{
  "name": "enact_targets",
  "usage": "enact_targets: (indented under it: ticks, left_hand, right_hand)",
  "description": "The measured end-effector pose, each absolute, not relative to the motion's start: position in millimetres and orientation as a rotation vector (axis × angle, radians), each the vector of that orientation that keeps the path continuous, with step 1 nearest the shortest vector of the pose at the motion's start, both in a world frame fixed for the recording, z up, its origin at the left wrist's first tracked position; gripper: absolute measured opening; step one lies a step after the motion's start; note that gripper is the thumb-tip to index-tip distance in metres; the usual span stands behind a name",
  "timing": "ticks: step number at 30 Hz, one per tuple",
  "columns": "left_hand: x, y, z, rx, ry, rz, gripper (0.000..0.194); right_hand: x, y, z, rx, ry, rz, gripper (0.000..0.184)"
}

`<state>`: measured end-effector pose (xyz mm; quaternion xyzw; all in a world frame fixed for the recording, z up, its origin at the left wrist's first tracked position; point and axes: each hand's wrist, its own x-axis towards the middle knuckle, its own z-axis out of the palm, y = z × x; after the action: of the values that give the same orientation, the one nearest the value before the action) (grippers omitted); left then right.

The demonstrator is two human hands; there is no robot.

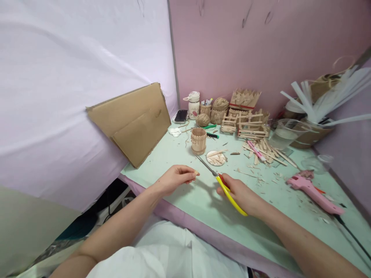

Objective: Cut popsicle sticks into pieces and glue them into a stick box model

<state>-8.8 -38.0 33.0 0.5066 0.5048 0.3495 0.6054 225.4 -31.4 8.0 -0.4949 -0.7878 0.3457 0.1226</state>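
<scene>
My left hand [180,178] is closed in a pinch on a small piece of wood [196,173], above the near part of the table. My right hand [238,193] is wrapped round long-nose pliers [231,197] with yellow and red handles. Their thin metal jaws point forward and left, past my left fingertips and apart from them. Just beyond the jaws stands a small round cup made of wooden sticks [198,141]. Beside it lies a round white lid or dish [216,158] with wood pieces on it.
A pink glue gun [315,192] with a black cord lies at the right. Loose wooden sticks [268,150] and a pink pen-like tool [256,150] lie behind my right hand. Twine balls [203,120], a white bottle [194,106] and stick-built crates [252,125] stand farther back. Cardboard [139,123] leans at left.
</scene>
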Motion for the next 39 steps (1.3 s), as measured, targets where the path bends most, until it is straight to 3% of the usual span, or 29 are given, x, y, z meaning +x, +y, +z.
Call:
enact_targets:
  ticks: [9,31,39]
  left_hand:
    - [4.8,-39.5,26.5,1.177,1.170,0.953,0.014]
    - [4.5,-42.6,25.1,1.270,1.178,0.949,0.019]
    - [2.7,-42.5,28.4,1.276,1.166,0.900,0.020]
  right_hand:
    - [217.5,-43.8,11.4,-1.542,-2.383,0.823,0.029]
    - [217.3,-45.6,15.7,-1.580,-2.546,0.601,0.040]
    - [217.1,-48.4,19.0,-1.571,-2.553,0.643,0.023]
